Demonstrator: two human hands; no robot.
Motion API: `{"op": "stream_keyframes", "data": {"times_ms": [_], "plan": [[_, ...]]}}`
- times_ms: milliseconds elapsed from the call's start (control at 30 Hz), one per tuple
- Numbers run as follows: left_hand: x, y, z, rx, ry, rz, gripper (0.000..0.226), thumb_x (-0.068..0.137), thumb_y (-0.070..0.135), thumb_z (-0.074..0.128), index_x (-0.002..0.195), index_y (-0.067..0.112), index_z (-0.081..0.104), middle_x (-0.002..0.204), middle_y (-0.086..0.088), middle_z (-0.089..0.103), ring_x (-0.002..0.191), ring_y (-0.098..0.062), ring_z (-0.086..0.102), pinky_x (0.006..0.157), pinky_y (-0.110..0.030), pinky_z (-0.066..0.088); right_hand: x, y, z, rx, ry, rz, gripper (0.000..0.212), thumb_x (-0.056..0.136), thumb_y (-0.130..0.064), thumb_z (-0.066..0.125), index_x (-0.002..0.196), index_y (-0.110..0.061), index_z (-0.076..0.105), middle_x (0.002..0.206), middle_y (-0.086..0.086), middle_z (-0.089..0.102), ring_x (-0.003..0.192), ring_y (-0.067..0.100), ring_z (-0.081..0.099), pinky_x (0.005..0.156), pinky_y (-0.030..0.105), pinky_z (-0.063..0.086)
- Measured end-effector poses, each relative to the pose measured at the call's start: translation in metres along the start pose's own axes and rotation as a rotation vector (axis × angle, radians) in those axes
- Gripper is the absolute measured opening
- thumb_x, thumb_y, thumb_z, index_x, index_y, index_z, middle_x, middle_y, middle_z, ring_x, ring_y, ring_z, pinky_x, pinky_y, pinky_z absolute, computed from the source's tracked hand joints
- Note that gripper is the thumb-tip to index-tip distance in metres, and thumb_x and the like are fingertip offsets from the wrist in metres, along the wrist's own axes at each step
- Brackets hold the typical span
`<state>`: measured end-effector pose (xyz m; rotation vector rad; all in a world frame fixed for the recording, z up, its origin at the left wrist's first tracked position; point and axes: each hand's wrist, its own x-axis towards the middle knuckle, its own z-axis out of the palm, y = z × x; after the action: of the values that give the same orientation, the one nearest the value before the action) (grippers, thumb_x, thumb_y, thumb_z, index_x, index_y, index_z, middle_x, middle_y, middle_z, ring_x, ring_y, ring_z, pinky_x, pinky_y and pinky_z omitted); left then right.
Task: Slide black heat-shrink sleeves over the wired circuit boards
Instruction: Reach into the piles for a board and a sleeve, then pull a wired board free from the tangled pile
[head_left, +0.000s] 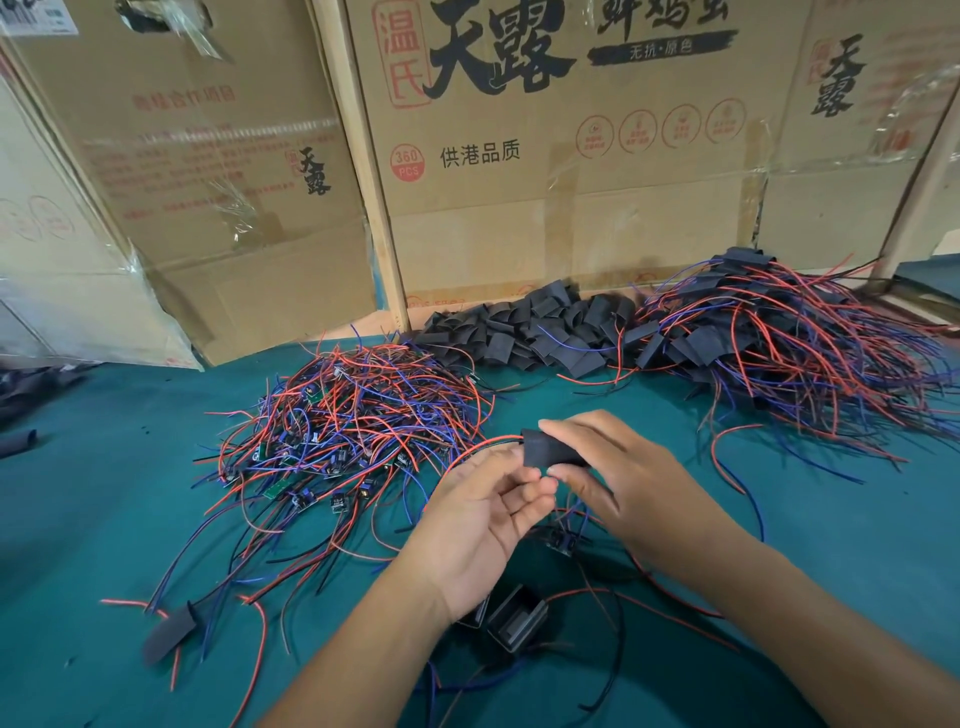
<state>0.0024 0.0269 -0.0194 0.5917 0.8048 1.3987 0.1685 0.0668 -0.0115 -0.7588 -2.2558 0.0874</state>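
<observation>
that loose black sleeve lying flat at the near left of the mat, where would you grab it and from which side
Probably by its wider far end, coming from above and the right. The loose sleeve lies flat and tilted on the green mat, so pinch its two long edges rather than the faces; that should pop the mouth open. Red and blue wires cross beside that end, so lift clear of them.
</observation>
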Motion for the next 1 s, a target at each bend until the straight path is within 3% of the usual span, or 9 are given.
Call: {"op": "stream_keyframes", "data": {"times_ms": [300,533,667,800,900,1000], "plan": [[0.0,0.0,-0.001,-0.004,-0.033,-0.038,0.008,0.072,0.016,0.069,0.066,0.011,0.07,0.067,-0.006,0.061,0.062,-0.017,0.066,0.063,-0.026,0.058,0.0,-0.002,-0.006,-0.027,-0.038,-0.047,0.041,0.097,-0.024,0.053,0.131,-0.001,0.057,0.116,0.011,0.062,0.1,0.029,0.063,0.077,0.045,0.055],[-0.002,0.0,0.002,-0.017,-0.012,-0.069,0.009,0.07,0.015,0.069,0.061,0.013,0.07,0.065,-0.005,0.061,0.057,-0.015,0.064,0.059,-0.024,0.057,0.001,-0.009,-0.016,-0.141,-0.124,-0.09,0.036,0.091,-0.018,0.064,0.126,-0.009,0.061,0.116,0.0,0.066,0.102,0.022,0.064,0.076,0.033,0.055],[-0.004,0.0,0.003,0.032,-0.037,-0.097,0.011,0.074,0.011,0.075,0.073,0.013,0.065,0.063,0.0,0.051,0.051,-0.01,0.046,0.053,-0.021,0.048,0.006,-0.008,-0.016,-0.288,-0.075,-0.138,0.03,0.081,-0.015,0.076,0.11,-0.01,0.07,0.098,0.0,0.071,0.084,0.024,0.068,0.068,0.035,0.057],[-0.003,0.002,0.004,0.008,-0.035,-0.12,0.014,0.072,0.019,0.078,0.08,0.01,0.072,0.063,0.001,0.044,0.05,-0.011,0.036,0.049,-0.02,0.037,0.028,0.017,-0.026,-0.387,-0.018,-0.19,0.019,0.09,-0.019,0.062,0.106,-0.011,0.069,0.099,0.003,0.067,0.09,0.025,0.063,0.077,0.038,0.053],[-0.003,0.003,0.003,0.002,-0.037,-0.115,0.021,0.072,0.023,0.073,0.085,0.007,0.07,0.065,-0.001,0.043,0.051,-0.012,0.035,0.049,-0.021,0.034,0.068,0.072,-0.056,-0.562,-0.022,-0.088,0.023,0.096,-0.015,0.058,0.115,-0.003,0.064,0.106,0.015,0.061,0.098,0.036,0.058,0.085,0.047,0.049],[-0.002,0.003,0.0,0.022,-0.047,-0.106,0.017,0.074,0.023,0.072,0.083,0.009,0.072,0.066,-0.001,0.043,0.053,-0.014,0.035,0.049,-0.023,0.034,0.117,0.136,-0.093,-0.708,0.091,0.194,0.022,0.095,-0.014,0.057,0.106,0.005,0.058,0.099,0.026,0.058,0.092,0.041,0.056,0.075,0.047,0.048]]}}
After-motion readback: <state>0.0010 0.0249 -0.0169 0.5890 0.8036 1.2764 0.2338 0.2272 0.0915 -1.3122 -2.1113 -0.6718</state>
